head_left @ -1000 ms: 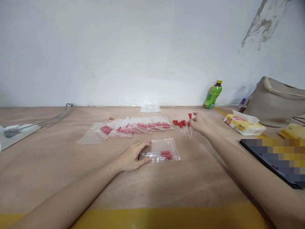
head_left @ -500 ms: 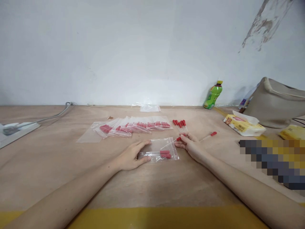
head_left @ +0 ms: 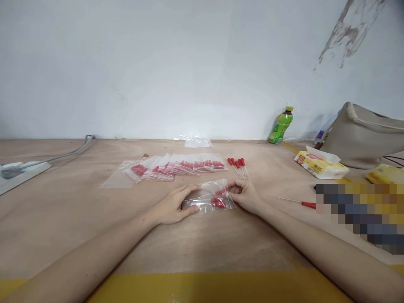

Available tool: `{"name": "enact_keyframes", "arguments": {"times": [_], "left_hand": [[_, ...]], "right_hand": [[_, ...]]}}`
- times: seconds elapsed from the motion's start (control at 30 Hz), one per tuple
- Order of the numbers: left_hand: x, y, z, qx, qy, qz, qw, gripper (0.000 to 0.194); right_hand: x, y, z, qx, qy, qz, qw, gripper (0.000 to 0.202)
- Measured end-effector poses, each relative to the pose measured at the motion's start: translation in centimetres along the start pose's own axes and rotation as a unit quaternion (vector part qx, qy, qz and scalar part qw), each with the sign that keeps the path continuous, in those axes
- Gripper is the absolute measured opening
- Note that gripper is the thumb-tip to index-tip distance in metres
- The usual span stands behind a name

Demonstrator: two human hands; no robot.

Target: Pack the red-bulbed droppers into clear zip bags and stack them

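Note:
A clear zip bag lies in front of me with red-bulbed droppers inside it. My left hand grips the bag's closed left end, thumb on the near side and fingers on the far side. At the open right end, my right hand pinches the red bulb of another dropper, whose thin glass stem is inside the bag. Just beyond this hand several loose droppers lie side by side. A separate dropper is at the right, its bulb beside the blurred patch.
Filled bags lie overlapped in a row, with flat bags at their left and another bag by the wall. Around them are a power strip, green bottle, tissue pack and grey bag.
My right hand has moved left, pushing its dropper into the bag's mouth. The separate dropper at the right has moved nearer and rightward, and its stem now points left.

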State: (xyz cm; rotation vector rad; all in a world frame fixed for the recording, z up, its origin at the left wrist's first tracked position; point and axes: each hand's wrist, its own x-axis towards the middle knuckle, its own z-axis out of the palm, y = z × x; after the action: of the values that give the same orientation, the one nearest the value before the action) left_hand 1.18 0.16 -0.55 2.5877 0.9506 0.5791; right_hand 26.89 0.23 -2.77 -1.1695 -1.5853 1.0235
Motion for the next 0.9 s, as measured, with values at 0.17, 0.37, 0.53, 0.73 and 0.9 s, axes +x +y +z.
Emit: {"name": "enact_keyframes", "arguments": {"times": [0.17,0.37,0.53,0.73,0.9], "left_hand": [[0.0,-0.1,0.0,-0.002,0.005,0.006,1.0,0.05],[0.0,-0.1,0.0,-0.001,0.006,0.018,1.0,0.047],[0.0,-0.1,0.0,0.008,0.001,0.01,1.0,0.045],[-0.1,-0.2,0.0,0.016,-0.007,0.01,1.0,0.046],[-0.1,-0.1,0.0,0.014,-0.011,0.003,1.0,0.046]], "right_hand": [[-0.1,-0.8,0.2,-0.039,-0.089,-0.011,0.995,0.028],[-0.4,-3.6,-6.8,-0.355,-0.109,0.007,0.929,0.024],[-1.8,-5.1,-11.6,-0.539,-0.194,0.207,0.794,0.034],[-2.0,-4.7,-9.5,-0.419,-0.297,0.17,0.841,0.009],[-1.3,-4.3,-7.2,-0.286,-0.258,0.077,0.919,0.012]]}}
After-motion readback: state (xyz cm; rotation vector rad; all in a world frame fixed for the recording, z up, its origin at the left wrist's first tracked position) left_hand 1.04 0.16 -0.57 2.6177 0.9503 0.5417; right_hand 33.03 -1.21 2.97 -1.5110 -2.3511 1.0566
